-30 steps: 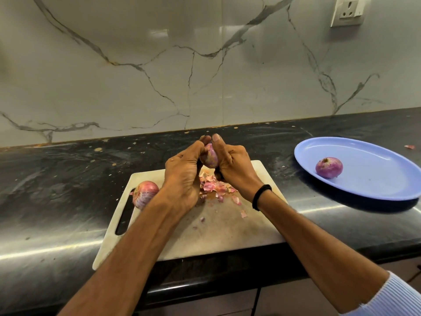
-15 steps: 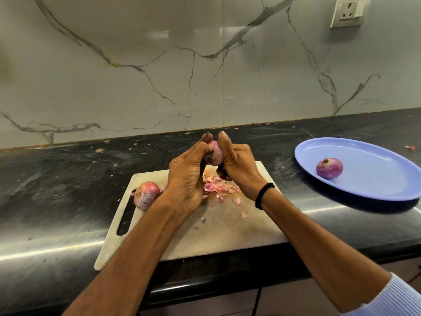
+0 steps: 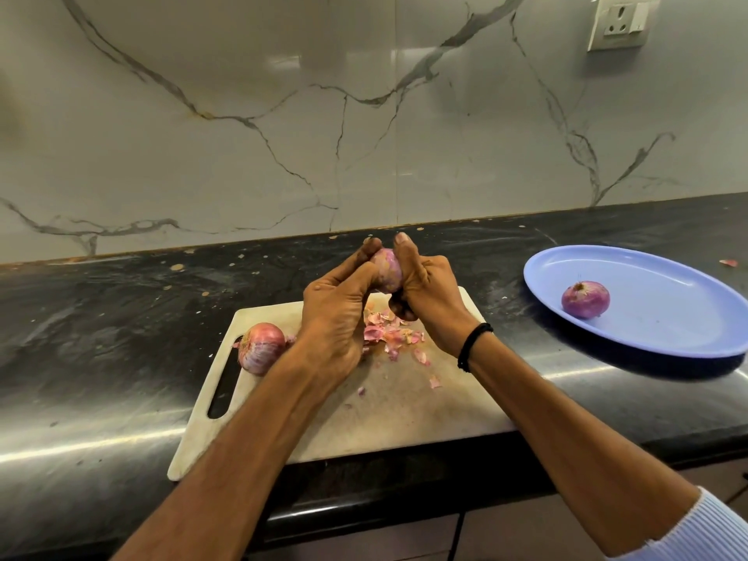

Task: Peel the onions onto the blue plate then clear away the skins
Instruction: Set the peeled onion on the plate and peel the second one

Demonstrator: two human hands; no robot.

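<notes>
I can read no words, labels, brands, numbers or signs anywhere in front of me here

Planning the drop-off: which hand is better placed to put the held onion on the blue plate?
Probably right hand: it grips the purple onion, and the oval blue plate lies rightward.

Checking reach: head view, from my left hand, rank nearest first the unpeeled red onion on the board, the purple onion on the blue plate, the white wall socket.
1. Unpeeled red onion: just left.
2. Purple onion: right, on blue plate.
3. White wall socket: top right.
</notes>
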